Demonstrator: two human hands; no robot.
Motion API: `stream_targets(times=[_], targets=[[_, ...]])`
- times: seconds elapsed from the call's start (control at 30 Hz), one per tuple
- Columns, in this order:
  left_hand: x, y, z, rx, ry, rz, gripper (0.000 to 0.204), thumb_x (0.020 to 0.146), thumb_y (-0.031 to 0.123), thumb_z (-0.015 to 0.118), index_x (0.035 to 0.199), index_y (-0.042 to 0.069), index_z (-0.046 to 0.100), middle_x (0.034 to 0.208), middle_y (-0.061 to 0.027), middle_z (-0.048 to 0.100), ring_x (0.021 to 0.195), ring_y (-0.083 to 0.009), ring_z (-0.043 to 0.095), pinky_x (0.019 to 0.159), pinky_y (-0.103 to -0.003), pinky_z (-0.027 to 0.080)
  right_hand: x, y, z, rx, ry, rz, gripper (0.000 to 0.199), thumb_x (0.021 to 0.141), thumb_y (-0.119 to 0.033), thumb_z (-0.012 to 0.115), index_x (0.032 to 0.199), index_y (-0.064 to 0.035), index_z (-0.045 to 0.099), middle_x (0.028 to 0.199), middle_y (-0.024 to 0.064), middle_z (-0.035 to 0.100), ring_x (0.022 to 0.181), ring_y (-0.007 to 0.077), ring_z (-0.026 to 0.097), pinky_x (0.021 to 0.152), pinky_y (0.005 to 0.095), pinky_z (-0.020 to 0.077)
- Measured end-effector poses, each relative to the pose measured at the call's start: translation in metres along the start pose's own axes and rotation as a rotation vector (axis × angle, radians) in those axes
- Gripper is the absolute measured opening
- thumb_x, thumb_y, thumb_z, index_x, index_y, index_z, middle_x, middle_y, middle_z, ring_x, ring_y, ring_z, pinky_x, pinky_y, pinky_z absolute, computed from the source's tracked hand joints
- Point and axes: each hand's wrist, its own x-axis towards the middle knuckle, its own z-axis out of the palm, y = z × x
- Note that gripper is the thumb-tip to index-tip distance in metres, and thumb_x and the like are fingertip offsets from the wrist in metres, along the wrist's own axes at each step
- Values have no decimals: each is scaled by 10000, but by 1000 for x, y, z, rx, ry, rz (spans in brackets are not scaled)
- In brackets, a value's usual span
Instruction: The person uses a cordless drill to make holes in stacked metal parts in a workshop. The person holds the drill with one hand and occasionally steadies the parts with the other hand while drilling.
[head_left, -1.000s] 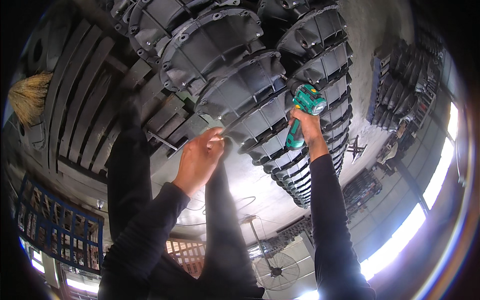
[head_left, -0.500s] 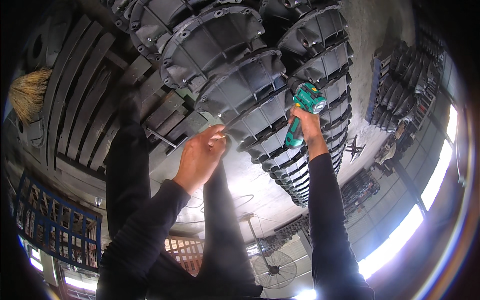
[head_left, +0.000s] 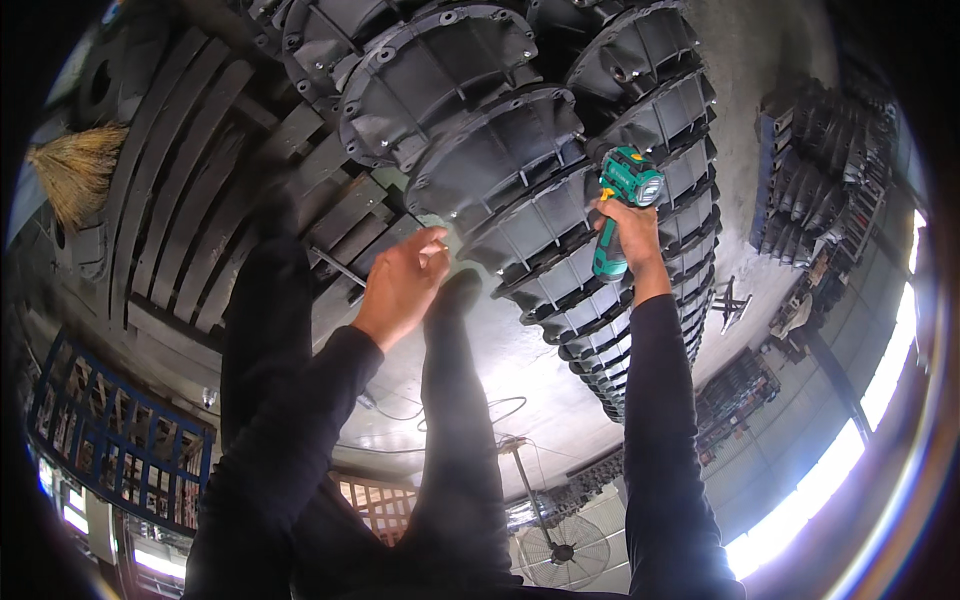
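A right hand [head_left: 628,228] grips a green cordless drill [head_left: 622,200] against stacked dark grey ribbed housings [head_left: 520,190], while the left hand [head_left: 402,285], fingers loosely curled and holding nothing visible, reaches toward a housing's flange.

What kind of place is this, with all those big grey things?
Probably a workshop or small factory. Rows of stacked grey metal housings fill the floor, more parts sit on racks, and the right hand holds a green power drill. The left hand reaches toward the housings. A standing fan is nearby.
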Motion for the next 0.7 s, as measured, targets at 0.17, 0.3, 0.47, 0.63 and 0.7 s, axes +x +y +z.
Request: stream_targets(times=[0.17,0.3,0.47,0.63,0.7], targets=[[7,-10,-24,-63,98,28,410,984,173,603,1339,-32,605,1121,-130,727,1008,-162,681,902,-305,527,-36,10,-28,-3,17,10,292,833,-170,734,1068,3,722,896,73,747,688,146,664,640,301,525],[12,-10,-32,-229,204,46,416,988,152,558,1361,-28,598,1148,-100,700,1040,-192,689,903,-324,540,-113,34,-14,122,-29,39,313,818,-125,735,1094,20,702,982,117,758,698,161,670,663,310,544],[12,-10,-40,-179,305,40,437,984,168,556,1377,-21,588,1181,-119,681,1034,-203,699,889,-323,543,-152,63,98,270,-163,63,233,843,-88,761,1054,-4,710,928,66,728,695,158,668,652,304,558],[4,-18,-41,-251,255,-24,445,970,139,575,1380,-34,579,1198,-150,677,1062,-193,676,914,-315,539,-146,74,160,177,-110,48,155,846,-51,741,980,9,692,841,43,687,643,136,655,615,292,532],[0,-20,-39,-262,241,-4,447,966,128,585,1378,-44,574,1208,-161,674,1072,-192,666,931,-317,536,-146,74,165,186,-92,46,152,836,-55,743,966,8,694,832,42,685,643,137,656,613,291,529]])
